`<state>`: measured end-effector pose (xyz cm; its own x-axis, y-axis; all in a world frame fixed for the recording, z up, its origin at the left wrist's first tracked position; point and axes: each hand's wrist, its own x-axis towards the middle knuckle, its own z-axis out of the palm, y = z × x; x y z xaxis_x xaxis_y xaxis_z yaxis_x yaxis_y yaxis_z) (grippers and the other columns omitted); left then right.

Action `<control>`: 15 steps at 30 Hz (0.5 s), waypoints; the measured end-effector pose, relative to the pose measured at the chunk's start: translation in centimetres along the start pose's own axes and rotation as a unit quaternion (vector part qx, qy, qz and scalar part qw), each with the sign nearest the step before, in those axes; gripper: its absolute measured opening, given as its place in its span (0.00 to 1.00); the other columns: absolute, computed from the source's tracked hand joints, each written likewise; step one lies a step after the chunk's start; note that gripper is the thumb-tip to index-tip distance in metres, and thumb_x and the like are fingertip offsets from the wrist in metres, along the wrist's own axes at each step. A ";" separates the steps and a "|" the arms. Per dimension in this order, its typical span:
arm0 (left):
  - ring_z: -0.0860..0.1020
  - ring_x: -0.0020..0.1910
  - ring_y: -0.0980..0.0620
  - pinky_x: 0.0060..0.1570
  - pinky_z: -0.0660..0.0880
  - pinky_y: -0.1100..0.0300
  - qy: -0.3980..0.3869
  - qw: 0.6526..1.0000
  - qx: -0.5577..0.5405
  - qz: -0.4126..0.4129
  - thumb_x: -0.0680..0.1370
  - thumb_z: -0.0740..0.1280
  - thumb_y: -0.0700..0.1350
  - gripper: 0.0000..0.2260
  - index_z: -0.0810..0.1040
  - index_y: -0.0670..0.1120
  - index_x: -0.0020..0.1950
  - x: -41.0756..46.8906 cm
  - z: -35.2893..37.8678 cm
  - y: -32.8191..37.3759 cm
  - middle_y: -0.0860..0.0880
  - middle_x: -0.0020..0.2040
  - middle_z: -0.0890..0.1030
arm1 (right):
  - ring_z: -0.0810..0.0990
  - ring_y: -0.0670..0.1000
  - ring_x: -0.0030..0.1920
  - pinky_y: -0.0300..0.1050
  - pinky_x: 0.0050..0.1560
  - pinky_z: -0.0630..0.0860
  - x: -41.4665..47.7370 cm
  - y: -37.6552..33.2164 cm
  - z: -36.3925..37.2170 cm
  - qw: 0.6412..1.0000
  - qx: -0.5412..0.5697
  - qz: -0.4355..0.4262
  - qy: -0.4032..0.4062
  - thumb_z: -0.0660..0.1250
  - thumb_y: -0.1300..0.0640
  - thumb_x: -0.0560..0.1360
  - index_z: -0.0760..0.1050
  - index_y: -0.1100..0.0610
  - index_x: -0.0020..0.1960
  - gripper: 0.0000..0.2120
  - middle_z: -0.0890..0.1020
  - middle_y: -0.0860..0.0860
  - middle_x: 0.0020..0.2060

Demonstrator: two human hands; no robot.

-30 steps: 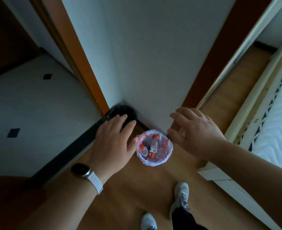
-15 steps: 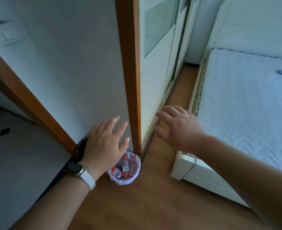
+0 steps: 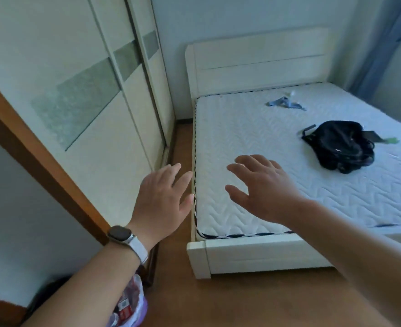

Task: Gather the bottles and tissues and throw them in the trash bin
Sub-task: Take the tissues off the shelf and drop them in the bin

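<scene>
Head view: bare hands lifted off the bin, mattress ahead of the fingertips

Nearest, back behind the left wrist and under that forearm, sits the small trash bin with its white-and-lilac plastic liner [image 3: 140, 303]. The clear plastic bottles with red labels [image 3: 124, 308] are inside it, and their lie is too hidden to tell. The left hand [image 3: 161, 199], above a pale-strapped wristwatch [image 3: 121, 235], is spread flat and grasps nothing. The right hand [image 3: 265, 192] is just beside it, fingers loosely fanned, also empty.

Under and beyond the right fingertips stretches the white quilted mattress [image 3: 242, 142]. Well past them, off to the right, lies a black soft bag [image 3: 341, 147]. Farther still, near the headboard, a crumpled blue strip [image 3: 286, 104] runs crosswise to the fingers, with a small pale scrap [image 3: 292, 93] just beyond it. Whether that scrap is a tissue cannot be told. The right hand is the nearer to it.

A second ago both hands hung over the bin, with the bottles in plain sight between them. Now the gaze has lifted to the bed and the bin has slipped to the bottom edge.
</scene>
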<state>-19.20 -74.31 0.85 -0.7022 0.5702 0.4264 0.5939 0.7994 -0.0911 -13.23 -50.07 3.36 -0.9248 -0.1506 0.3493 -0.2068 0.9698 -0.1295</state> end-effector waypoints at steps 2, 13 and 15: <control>0.73 0.64 0.40 0.60 0.72 0.44 0.011 0.999 -0.019 0.025 0.77 0.64 0.53 0.20 0.75 0.45 0.66 2.8 0.8 3.2 0.41 0.65 0.75 | 0.75 0.56 0.61 0.55 0.58 0.72 -1.8 3.5 -1.1 0.999 -0.014 0.028 0.012 0.56 0.38 0.74 0.75 0.51 0.62 0.24 0.77 0.50 0.60; 0.74 0.63 0.41 0.59 0.72 0.43 0.028 0.978 -0.093 0.184 0.76 0.64 0.54 0.21 0.75 0.47 0.66 13.5 4.0 18.2 0.42 0.65 0.76 | 0.72 0.54 0.64 0.51 0.61 0.70 -12.5 17.2 -6.8 0.975 -0.089 0.205 0.018 0.53 0.36 0.76 0.72 0.49 0.65 0.26 0.75 0.48 0.63; 0.74 0.63 0.41 0.59 0.72 0.44 0.031 0.971 -0.104 0.212 0.75 0.64 0.54 0.21 0.76 0.47 0.65 15.1 4.7 20.6 0.42 0.64 0.76 | 0.71 0.54 0.65 0.52 0.61 0.69 -14.2 18.8 -7.1 0.968 -0.098 0.232 0.018 0.52 0.36 0.76 0.72 0.49 0.65 0.26 0.75 0.48 0.64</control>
<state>-19.42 -48.35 1.22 -0.3548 0.8223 0.4449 0.8961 0.4349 -0.0892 -1.67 -28.31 2.56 -0.8911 0.3136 0.3279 0.2960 0.9495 -0.1036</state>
